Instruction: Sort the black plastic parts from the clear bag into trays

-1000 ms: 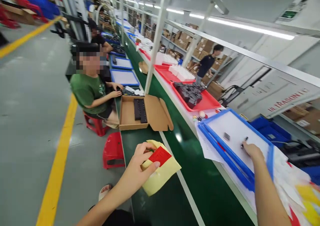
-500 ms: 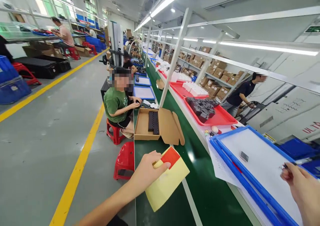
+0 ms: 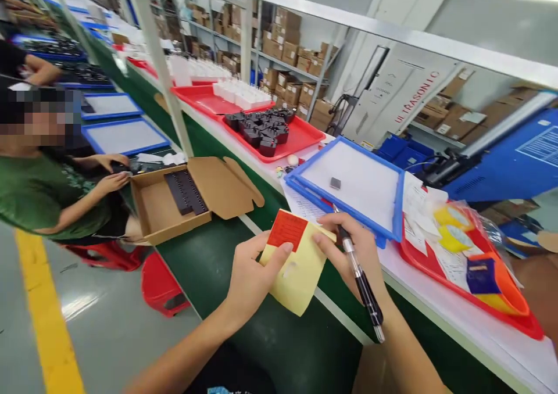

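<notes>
My left hand (image 3: pixel 250 275) is closed on a yellow backing sheet (image 3: pixel 299 269) that carries a red label (image 3: pixel 286 230) at its top; the thumb presses beside the label. My right hand (image 3: pixel 355 254) grips a black and silver pen (image 3: pixel 360 280) and its fingers also touch the right edge of the yellow sheet. Both hands hover over the green conveyor belt (image 3: pixel 209 254). A blue-framed white tray (image 3: pixel 394 199) lies just beyond my right hand with a small dark part (image 3: pixel 335 183) on it.
An open cardboard box (image 3: pixel 152 208) holding black parts sits on the belt to the left. A seated person in a green shirt (image 3: pixel 30 190) works beside it. Red trays (image 3: pixel 305 135) hold black and white parts; another red tray (image 3: pixel 471 301) with papers is at the right.
My right hand left the blue-framed tray with the pen and came over to the yellow sheet. The view swung right and down, and both hands now meet at the sheet.
</notes>
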The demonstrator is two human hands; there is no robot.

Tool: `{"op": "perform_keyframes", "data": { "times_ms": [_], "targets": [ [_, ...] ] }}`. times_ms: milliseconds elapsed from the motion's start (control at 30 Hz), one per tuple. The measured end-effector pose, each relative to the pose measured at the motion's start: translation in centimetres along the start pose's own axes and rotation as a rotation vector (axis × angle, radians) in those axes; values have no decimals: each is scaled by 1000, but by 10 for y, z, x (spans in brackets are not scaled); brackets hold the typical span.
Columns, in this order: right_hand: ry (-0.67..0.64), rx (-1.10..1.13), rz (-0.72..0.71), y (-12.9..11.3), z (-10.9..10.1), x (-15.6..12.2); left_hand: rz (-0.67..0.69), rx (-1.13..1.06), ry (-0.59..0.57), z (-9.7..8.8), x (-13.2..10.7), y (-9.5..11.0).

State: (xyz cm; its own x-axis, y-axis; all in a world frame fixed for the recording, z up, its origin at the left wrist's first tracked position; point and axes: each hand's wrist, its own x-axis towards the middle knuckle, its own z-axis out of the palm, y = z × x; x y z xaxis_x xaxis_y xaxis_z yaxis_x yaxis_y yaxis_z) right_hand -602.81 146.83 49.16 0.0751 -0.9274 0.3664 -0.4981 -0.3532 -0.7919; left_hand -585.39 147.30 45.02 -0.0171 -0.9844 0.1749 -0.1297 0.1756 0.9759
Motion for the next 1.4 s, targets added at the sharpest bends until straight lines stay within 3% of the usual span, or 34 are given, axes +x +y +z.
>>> {"op": "perform_keyframes", "data": {
  "times_ms": [133, 300, 433, 533, 600, 667, 700, 800, 867, 967, 1033, 1133, 1267, 1400],
  "targets": [
    [136, -51, 67, -1, 5, 17, 23, -29, -155, 3, 26, -4],
    [202, -159, 48, 2, 17, 49, 26, 46, -233, -2, 70, -27],
    [236, -307, 86, 47, -10, 99, 242, 201, -201, -16, 116, -49],
    [303, -294, 180, 101, -47, 154, 520, 325, -335, -14, 172, -47],
    [287, -274, 193, 135, -63, 192, 711, 454, -517, 3, 220, -39],
    [249, -247, 198, 163, -67, 226, 790, 656, -695, 34, 267, -30],
    [230, -231, 203, 175, -66, 241, 781, 775, -786, 53, 289, -27],
    [216, -178, 218, 201, -58, 275, 716, 919, -897, 108, 334, -34],
    [272, -142, 216, 214, -55, 288, 669, 966, -887, 134, 346, -49],
    [428, -61, 213, 231, -54, 300, 644, 973, -850, 152, 347, -73],
    [496, 17, 237, 242, -48, 307, 650, 951, -842, 154, 346, -85],
    [485, 126, 293, 260, -33, 315, 665, 925, -830, 152, 349, -92],
    [479, 201, 352, 277, -17, 317, 651, 915, -824, 148, 359, -93],
    [540, 211, 371, 282, -18, 312, 639, 909, -851, 145, 365, -89]
  ]
}}
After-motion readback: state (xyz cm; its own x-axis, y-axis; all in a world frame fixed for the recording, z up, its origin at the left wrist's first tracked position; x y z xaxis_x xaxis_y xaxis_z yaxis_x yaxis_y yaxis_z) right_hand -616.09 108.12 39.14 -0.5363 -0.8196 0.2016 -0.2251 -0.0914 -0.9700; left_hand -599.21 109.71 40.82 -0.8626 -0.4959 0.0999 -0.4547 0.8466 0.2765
